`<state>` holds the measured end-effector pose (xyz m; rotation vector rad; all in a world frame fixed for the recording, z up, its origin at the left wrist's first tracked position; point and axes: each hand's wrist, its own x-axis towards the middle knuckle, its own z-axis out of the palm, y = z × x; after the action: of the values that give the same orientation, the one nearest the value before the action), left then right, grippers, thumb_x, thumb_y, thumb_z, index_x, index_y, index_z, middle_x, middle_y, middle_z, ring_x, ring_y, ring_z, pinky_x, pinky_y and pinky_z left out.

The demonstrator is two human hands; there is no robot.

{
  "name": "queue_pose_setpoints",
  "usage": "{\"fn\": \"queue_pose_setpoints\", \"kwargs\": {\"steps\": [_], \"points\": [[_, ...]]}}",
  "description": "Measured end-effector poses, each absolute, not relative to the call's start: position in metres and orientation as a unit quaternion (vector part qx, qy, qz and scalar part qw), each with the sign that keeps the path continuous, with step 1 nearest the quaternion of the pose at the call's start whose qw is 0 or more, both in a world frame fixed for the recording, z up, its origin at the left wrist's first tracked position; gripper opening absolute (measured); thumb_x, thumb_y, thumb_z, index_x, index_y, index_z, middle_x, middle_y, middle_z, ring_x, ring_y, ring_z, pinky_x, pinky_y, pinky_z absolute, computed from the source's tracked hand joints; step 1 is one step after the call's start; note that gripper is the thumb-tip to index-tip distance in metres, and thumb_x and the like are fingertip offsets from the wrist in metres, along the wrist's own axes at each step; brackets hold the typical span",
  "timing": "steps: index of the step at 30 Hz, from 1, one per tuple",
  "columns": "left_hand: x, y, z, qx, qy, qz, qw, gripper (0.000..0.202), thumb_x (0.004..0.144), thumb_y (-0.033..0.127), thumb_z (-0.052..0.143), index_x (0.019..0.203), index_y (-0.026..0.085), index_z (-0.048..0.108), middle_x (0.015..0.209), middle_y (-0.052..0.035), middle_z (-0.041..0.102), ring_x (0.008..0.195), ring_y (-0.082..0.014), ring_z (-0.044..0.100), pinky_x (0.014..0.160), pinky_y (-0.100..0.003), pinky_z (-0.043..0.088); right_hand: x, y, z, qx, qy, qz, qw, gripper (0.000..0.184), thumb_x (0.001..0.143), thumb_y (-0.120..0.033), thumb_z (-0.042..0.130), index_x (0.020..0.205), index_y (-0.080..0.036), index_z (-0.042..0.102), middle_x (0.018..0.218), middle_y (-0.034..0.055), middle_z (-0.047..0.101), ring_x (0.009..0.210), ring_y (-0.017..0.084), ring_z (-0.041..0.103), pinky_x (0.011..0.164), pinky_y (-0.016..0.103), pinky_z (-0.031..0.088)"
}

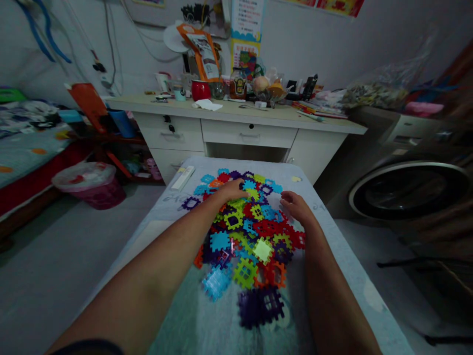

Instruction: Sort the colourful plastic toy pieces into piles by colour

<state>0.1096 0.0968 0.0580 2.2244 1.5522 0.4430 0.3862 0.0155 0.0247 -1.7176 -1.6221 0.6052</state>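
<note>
A heap of toothed plastic interlocking building tiles (233,221) in blue, purple, red, orange and yellow-green lies on the cloth-covered table. At its far side is my left hand (233,189), its thumb and fingers closed round the left edge of a light-blue tile (250,185). A yellow-green tile (253,195) sits right by that thumb. My right hand (296,206) hovers at the heap's right edge, fingers curved and apart from the thumb, holding nothing. Nearest to me lie two dark purple tiles (251,308) side by side, apart from the heap.
A white strip-shaped object (183,178) lies on the table's far left. Behind stands a white desk (240,112) crowded with jars, a red mug (200,90) and papers. A washing machine (402,162) is at right, a pink bin (90,185) and a bed (29,153) at left.
</note>
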Motion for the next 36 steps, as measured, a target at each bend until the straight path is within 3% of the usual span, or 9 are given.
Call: {"fn": "queue_pose_setpoints", "kwargs": {"steps": [6,10,13,17,22,25,28,32,36], "points": [[0.138,0.089,0.048,0.819,0.513,0.168,0.193,0.059,0.062,0.042,0.075,0.116,0.025,0.06,0.108,-0.0056,0.072,0.098,-0.0273,0.066,0.084,-0.035,0.051,0.376,0.014,0.013,-0.663,-0.624,0.271,0.314,0.044,0.079,-0.023,0.063,0.123,-0.019,0.061,0.113,0.0086,0.068,0.086,0.016,0.065,0.081,0.033,0.056],[0.136,0.075,0.054,0.849,0.452,0.196,0.191,0.049,0.069,0.033,0.068,0.116,0.026,0.059,0.11,-0.0024,0.07,0.099,-0.0231,0.065,0.087,-0.032,0.05,0.367,0.012,0.017,-0.626,-0.642,0.31,0.317,0.047,0.08,-0.025,0.063,0.126,-0.018,0.058,0.117,0.0101,0.067,0.095,0.018,0.065,0.089,0.037,0.054],[0.118,0.067,0.06,0.85,0.427,0.242,0.194,0.039,0.073,0.032,0.062,0.111,0.024,0.061,0.101,-0.0017,0.07,0.092,-0.0203,0.064,0.085,-0.031,0.05,0.358,0.01,0.025,-0.586,-0.655,0.351,0.323,0.049,0.078,-0.024,0.064,0.127,-0.019,0.057,0.118,0.0095,0.067,0.106,0.021,0.064,0.097,0.04,0.051],[0.081,0.071,0.061,0.785,0.474,0.339,0.212,0.03,0.076,0.029,0.054,0.103,0.019,0.062,0.094,-0.0032,0.069,0.09,-0.0192,0.064,0.084,-0.031,0.051,0.349,0.006,0.036,-0.527,-0.654,0.407,0.358,0.046,0.079,-0.025,0.063,0.124,-0.021,0.058,0.129,0.0086,0.063,0.115,0.021,0.062,0.1,0.039,0.049],[0.036,0.079,0.053,0.748,0.559,0.312,0.176,0.03,0.08,0.037,0.053,0.102,0.021,0.065,0.11,-0.0064,0.068,0.109,-0.0233,0.061,0.1,-0.036,0.045,0.349,0.004,0.043,-0.504,-0.626,0.439,0.401,0.04,0.083,-0.029,0.06,0.122,-0.022,0.058,0.128,0.0091,0.065,0.113,0.021,0.064,0.096,0.04,0.052],[0.019,0.075,0.044,0.715,0.632,0.26,0.15,0.04,0.08,0.048,0.055,0.11,0.023,0.065,0.122,-0.0086,0.064,0.121,-0.0272,0.055,0.105,-0.04,0.041,0.357,0.007,0.038,-0.552,-0.614,0.391,0.405,0.037,0.082,-0.026,0.058,0.118,-0.021,0.06,0.123,0.01,0.067,0.107,0.021,0.065,0.091,0.039,0.054],[0.015,0.069,0.033,0.7,0.664,0.208,0.164,0.049,0.081,0.057,0.054,0.114,0.023,0.064,0.123,-0.0106,0.064,0.122,-0.0299,0.055,0.104,-0.043,0.041,0.366,0.011,0.03,-0.618,-0.609,0.336,0.368,0.036,0.081,-0.021,0.058,0.117,-0.02,0.063,0.119,0.0106,0.068,0.101,0.021,0.066,0.087,0.038,0.055],[0.03,0.06,0.026,0.725,0.626,0.22,0.184,0.053,0.083,0.059,0.05,0.12,0.022,0.061,0.126,-0.0107,0.064,0.124,-0.0293,0.054,0.108,-0.044,0.038,0.364,0.012,0.025,-0.664,-0.611,0.308,0.301,0.039,0.079,-0.02,0.061,0.118,-0.017,0.064,0.114,0.0112,0.068,0.094,0.02,0.067,0.087,0.037,0.055],[0.05,0.046,0.034,0.765,0.492,0.289,0.3,0.062,0.087,0.058,0.045,0.136,0.02,0.05,0.143,-0.0108,0.053,0.132,-0.0247,0.049,0.111,-0.039,0.038,0.351,0.009,0.035,-0.611,-0.643,0.348,0.304,0.04,0.079,-0.022,0.064,0.119,-0.018,0.063,0.113,0.0099,0.069,0.098,0.02,0.067,0.09,0.037,0.055]]}}
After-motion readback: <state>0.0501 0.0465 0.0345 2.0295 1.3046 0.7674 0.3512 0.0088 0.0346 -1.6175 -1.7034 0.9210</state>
